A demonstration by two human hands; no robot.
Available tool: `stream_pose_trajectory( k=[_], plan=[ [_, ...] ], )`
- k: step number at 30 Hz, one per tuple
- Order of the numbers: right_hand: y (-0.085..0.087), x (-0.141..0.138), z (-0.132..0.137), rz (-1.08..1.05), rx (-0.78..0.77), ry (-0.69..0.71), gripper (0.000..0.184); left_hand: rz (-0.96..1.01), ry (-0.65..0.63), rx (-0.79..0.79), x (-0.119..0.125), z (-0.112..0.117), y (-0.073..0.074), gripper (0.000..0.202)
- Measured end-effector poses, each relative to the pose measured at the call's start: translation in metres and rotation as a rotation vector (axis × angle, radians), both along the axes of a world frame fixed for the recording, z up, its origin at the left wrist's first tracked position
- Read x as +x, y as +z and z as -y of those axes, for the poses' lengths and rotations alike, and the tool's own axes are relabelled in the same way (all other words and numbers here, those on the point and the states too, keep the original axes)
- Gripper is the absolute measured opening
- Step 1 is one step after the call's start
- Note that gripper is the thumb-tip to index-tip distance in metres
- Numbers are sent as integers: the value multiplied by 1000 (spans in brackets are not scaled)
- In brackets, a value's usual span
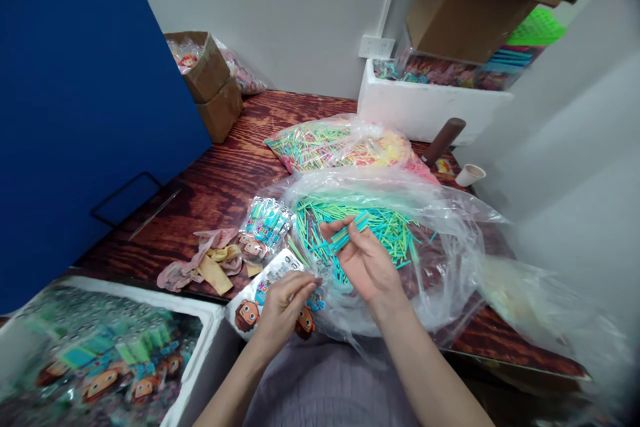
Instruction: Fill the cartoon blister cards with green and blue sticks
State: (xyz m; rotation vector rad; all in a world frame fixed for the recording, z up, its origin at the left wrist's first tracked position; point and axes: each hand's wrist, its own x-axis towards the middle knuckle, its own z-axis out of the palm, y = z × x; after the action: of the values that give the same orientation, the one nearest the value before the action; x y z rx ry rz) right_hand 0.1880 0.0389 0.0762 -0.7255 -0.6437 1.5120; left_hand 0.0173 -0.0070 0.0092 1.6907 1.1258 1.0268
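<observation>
- Here, the right hand (367, 263) cradles a bundle of thin, straight sticks (350, 232), blue and yellow-green, its fingers curled and pinching them with the thumb above the open bag.
- The left hand (285, 307) lies over a glossy printed packet (247, 295), fingers pressed together; whether film is caught between them, I cannot tell.
- Just beyond, a wrinkled, see-through plastic bag (453, 260) spreads around a tangled heap of loose sticks (385, 230).
- Smaller shiny packets (267, 223) pile near crumpled pink and tan scraps (210, 257) on the dark, wood-patterned bench (225, 180).
- A white foam box (210, 330) with thick walls holds filled, crinkly packets (100, 367).
- Behind, another plump clear bag (320, 147) bulges with multicoloured sticks.
</observation>
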Motion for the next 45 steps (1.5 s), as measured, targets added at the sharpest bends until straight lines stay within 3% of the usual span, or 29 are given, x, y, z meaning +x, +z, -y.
stream_pose_trajectory(
  k=[5,14,18,21,23,25,29,34,37,41,45],
  plan=[
    [-6,-11,8,29,-64,71,25,27,6,-47,-2,2,-2,22],
    [-22,-9,33,346,-91,51,20,88,44,-96,-1,7,-5,23],
    [-20,-10,42,399,-57,209,22,134,91,-62,2,6,-4,22],
    [-14,-5,50,550,-8,269,42,187,109,-100,0,5,-5,22],
    [-11,-1,56,716,13,192,62,224,126,-133,0,5,-4,20],
    [-8,1,60,871,62,96,67,255,144,-166,0,4,-2,20],
    [-8,-2,65,1066,300,53,33,306,149,-241,2,4,0,21],
    [-12,-6,67,1115,360,-82,36,353,203,-337,2,4,-7,23],
    [-11,-6,67,1110,410,3,21,372,222,-338,0,4,-9,23],
    [-8,-6,67,1096,392,11,19,401,211,-362,0,3,-10,23],
    [-9,-6,64,1103,371,104,11,443,180,-396,1,3,-10,21]
  ],
)
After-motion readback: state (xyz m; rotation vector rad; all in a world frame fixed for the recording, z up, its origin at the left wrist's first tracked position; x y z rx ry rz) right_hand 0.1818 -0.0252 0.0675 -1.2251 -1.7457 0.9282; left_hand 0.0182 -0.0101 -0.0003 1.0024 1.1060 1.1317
